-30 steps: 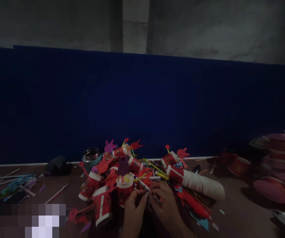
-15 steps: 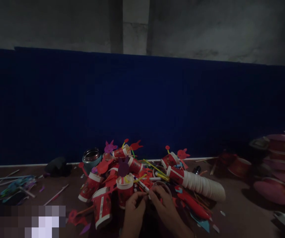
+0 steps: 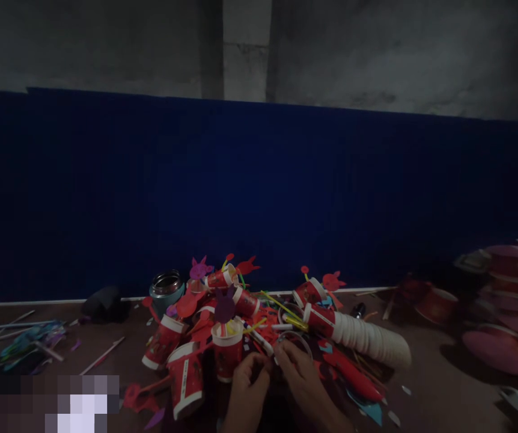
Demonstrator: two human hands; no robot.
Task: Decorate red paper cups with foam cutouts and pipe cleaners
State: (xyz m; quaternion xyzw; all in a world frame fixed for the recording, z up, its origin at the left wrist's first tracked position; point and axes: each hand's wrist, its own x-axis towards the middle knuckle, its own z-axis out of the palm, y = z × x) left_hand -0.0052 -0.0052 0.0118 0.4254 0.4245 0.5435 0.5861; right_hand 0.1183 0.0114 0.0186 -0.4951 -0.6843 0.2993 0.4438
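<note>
My left hand [image 3: 249, 388] is closed in a pinch low in the middle of the view; whatever its fingertips hold is too dark and small to name. Beside it, my right hand [image 3: 301, 379] has thumb and fingers pressed together near a small whitish bit I cannot make out. A white marker-like stick [image 3: 259, 338] lies just beyond the fingertips. To the left of my hands stands a red paper cup [image 3: 227, 355] with a dark purple paper cutout [image 3: 225, 305] above its rim. A roll of clear tape [image 3: 303, 340] lies behind my right hand.
Red cups with paper cutouts, such as a tilted cup [image 3: 185, 379], crowd the left. A stack of paper cups [image 3: 369, 340] lies on its side at right, beside a red tool-like object [image 3: 353, 377]. A teal flask [image 3: 166, 290] stands behind. Blue partition [image 3: 259, 192] beyond.
My hands have drawn slightly apart at the fingertips, the left turning a little. The cups and other things around them stay where they were.
</note>
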